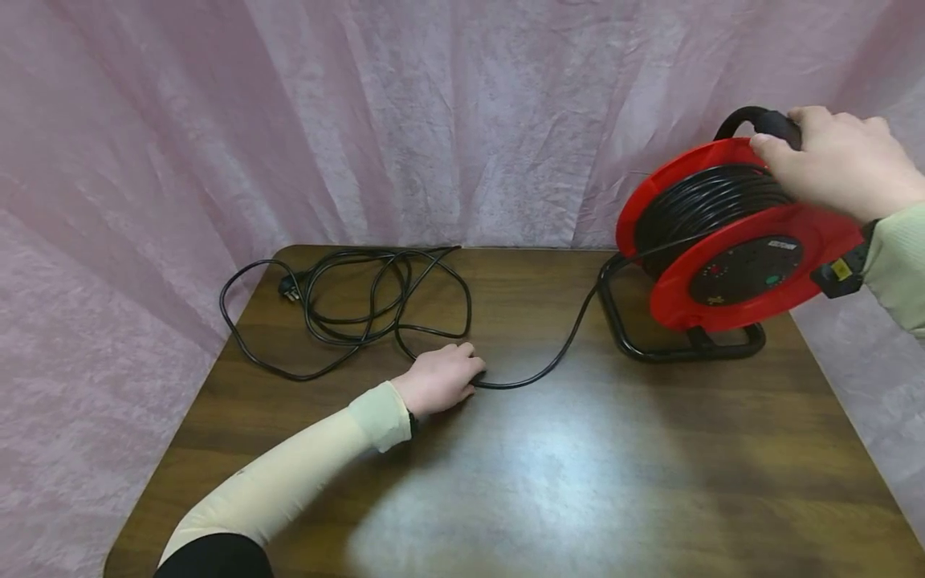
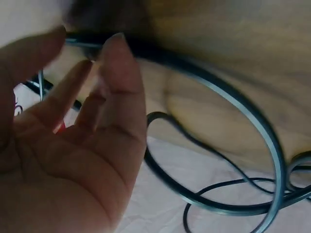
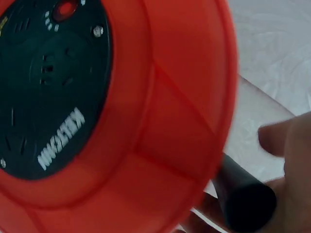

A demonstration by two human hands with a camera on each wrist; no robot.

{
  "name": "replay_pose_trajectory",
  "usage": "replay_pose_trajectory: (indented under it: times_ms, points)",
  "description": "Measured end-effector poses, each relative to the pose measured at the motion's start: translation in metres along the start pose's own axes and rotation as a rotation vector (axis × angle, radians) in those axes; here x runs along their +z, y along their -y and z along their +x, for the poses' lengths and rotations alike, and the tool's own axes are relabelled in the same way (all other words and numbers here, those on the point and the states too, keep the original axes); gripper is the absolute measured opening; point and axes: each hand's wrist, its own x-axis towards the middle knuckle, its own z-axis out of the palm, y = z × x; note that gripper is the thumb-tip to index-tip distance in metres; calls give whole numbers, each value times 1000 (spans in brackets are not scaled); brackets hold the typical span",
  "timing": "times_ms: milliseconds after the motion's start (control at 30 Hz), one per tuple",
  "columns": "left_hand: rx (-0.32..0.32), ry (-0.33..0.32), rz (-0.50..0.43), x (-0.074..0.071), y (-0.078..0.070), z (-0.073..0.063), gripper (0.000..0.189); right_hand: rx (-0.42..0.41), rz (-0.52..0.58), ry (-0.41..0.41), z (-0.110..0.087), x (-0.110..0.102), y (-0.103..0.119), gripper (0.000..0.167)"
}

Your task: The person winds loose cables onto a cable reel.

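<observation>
A red cable reel wound with black cable stands at the right of the table on a black tubular frame. My right hand grips its black top handle; in the right wrist view fingers pass beside the handle while the thumb stands off it. From the reel, the cable runs down across the table to my left hand. That hand holds the cable near the table's middle, and the left wrist view has the cable passing at the fingertips.
Loose loops of cable lie at the table's back left, ending in a black plug. One loop overhangs the left edge. Pink curtains hang behind the wooden table. A black plug-like piece with a yellow label sits at the reel's right.
</observation>
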Motion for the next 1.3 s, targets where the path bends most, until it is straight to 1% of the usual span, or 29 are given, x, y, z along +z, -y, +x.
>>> replay_pose_trajectory:
  times_ms: [67, 133, 300, 367, 467, 533, 600, 667, 767, 933, 1067, 1167, 1300]
  points:
    - [1, -33, 5, 5, 1, -1, 19, -9, 0, 17, 2, 2, -4, 77]
    - [4, -59, 17, 8, 3, -3, 13, -20, 0, 5, 2, 3, -8, 68]
    - [35, -110, 35, 9, 11, -12, 12, -64, 6, -29, 1, 2, -13, 41]
    - [47, -123, 32, 11, 14, -17, 14, -71, 14, -35, 0, 3, -13, 38]
    - [56, -143, 24, 14, 18, -25, 13, -64, 23, -37, -3, 3, -14, 40]
    - [54, -149, 20, 16, 20, -29, 14, -60, 29, -36, -6, 3, -14, 42]
    - [39, -153, 15, 16, 21, -34, 17, -64, 35, -28, -8, 3, -10, 42]
    - [14, -145, 9, 15, 22, -37, 21, -71, 48, -17, -10, 3, -4, 44]
    - [-41, -122, -1, 11, 22, -40, 26, -92, 75, -2, -12, 4, 10, 45]
    - [-114, -73, -16, 7, 21, -41, 36, -133, 151, 13, -15, 7, 37, 47]
    - [-131, -51, -22, 9, 21, -40, 37, -166, 240, 47, -18, 11, 57, 50]
    - [-128, -50, -33, 11, 22, -39, 37, -190, 295, 75, -21, 15, 73, 49]
    - [-134, -47, -45, 12, 24, -40, 38, -226, 353, 88, -23, 22, 100, 45]
